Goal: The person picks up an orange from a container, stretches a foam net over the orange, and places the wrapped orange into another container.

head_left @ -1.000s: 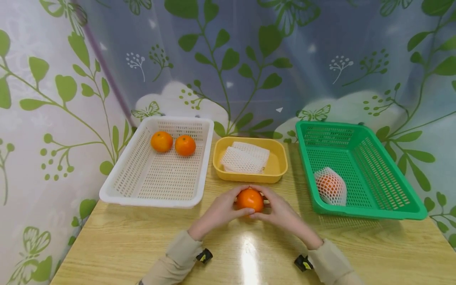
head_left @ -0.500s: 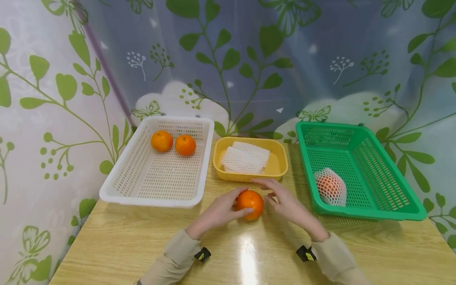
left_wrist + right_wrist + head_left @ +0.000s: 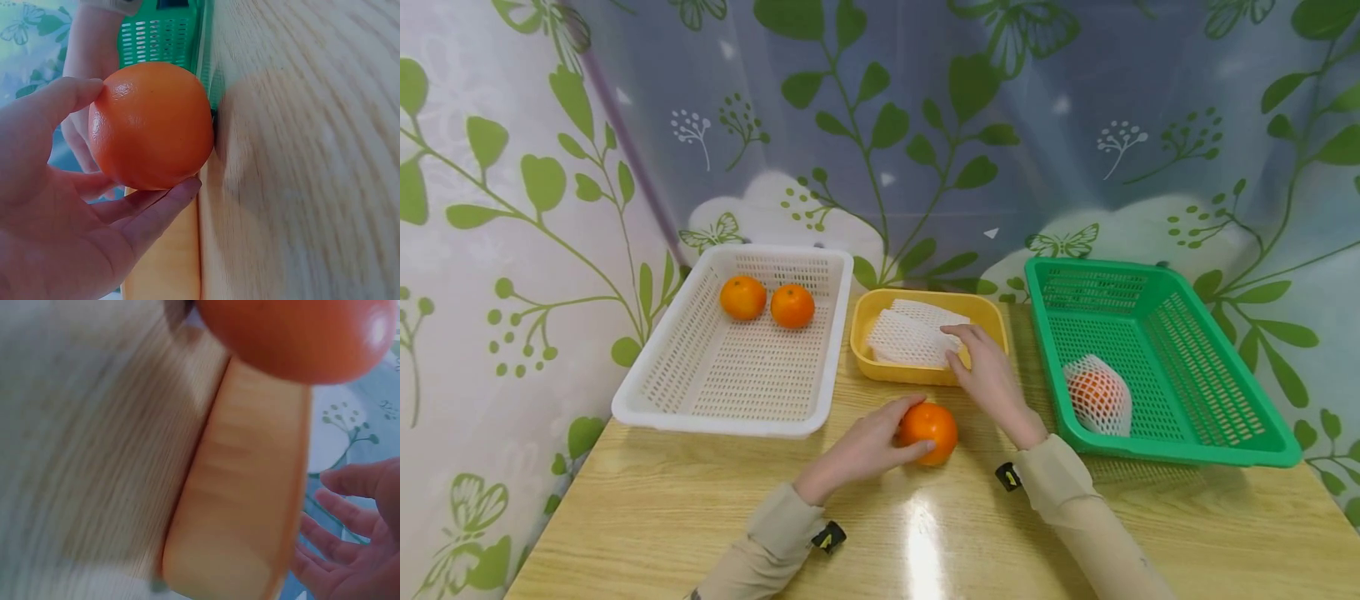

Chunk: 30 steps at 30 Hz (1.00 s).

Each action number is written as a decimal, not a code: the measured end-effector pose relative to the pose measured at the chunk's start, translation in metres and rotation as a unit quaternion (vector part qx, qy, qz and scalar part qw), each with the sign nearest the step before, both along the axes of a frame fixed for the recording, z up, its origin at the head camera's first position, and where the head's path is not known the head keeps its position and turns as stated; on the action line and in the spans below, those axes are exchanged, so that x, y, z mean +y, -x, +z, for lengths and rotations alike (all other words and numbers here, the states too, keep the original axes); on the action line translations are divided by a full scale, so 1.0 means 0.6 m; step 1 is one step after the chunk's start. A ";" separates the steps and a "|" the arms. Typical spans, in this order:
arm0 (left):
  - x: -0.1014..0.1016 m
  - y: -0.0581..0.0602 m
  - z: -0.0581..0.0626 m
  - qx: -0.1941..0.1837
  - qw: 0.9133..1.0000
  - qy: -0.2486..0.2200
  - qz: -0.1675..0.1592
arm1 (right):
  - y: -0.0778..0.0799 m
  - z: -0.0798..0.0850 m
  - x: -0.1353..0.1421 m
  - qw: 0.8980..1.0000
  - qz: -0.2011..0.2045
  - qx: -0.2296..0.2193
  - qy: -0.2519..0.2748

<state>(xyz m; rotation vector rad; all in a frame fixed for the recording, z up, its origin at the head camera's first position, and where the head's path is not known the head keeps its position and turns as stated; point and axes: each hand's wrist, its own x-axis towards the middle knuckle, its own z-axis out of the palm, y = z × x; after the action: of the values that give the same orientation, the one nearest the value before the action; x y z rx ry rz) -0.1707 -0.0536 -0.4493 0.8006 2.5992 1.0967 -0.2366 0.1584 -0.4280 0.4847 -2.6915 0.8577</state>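
On the wood-grain table [image 3: 625, 508], near ctr, head view: L hand [image 3: 868, 442] grasps an orange fruit [image 3: 928, 432], thumb on near side, fingers on far side. R hand [image 3: 988, 371] is over the yellow tray [image 3: 887, 371], fingers loosely bent & gripping nothing, tips above the white mesh sleeves [image 3: 902, 342] (can't tell if they touch). Left of tray: white basket [image 3: 730, 396] w/ two more fruits [image 3: 742, 297] side by side toward the back. Right of tray: green basket [image 3: 1172, 400] w/ one netted fruit [image 3: 1096, 396] by its near-left corner. Patterned curtain [image 3: 917, 125] behind.

L wrist view: thumb & fingers on opp. sides of the held fruit, which appears to rest on the table; part of green basket beyond.

R wrist view: fingers apart, released, lower tips partly hidden by tray wall; part of the held fruit shows up top.
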 end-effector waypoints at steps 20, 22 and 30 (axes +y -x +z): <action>0.002 0.001 -0.004 0.004 1.000 -0.007 -0.016 | 0.017 0.001 -0.010 0.994 -0.033 0.008 0.099; 0.002 0.001 -0.005 0.006 1.000 -0.010 -0.015 | 0.012 0.011 -0.009 0.990 -0.030 0.012 0.135; 0.002 0.004 0.000 0.004 1.000 -0.024 0.011 | -0.013 0.041 -0.010 0.973 -0.009 -0.037 0.228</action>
<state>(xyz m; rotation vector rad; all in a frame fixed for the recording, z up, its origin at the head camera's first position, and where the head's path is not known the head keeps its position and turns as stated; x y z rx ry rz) -0.1732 -0.0525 -0.4495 0.7916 2.6038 1.1683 -0.2289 0.1523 -0.4034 0.3241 -2.4385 1.4615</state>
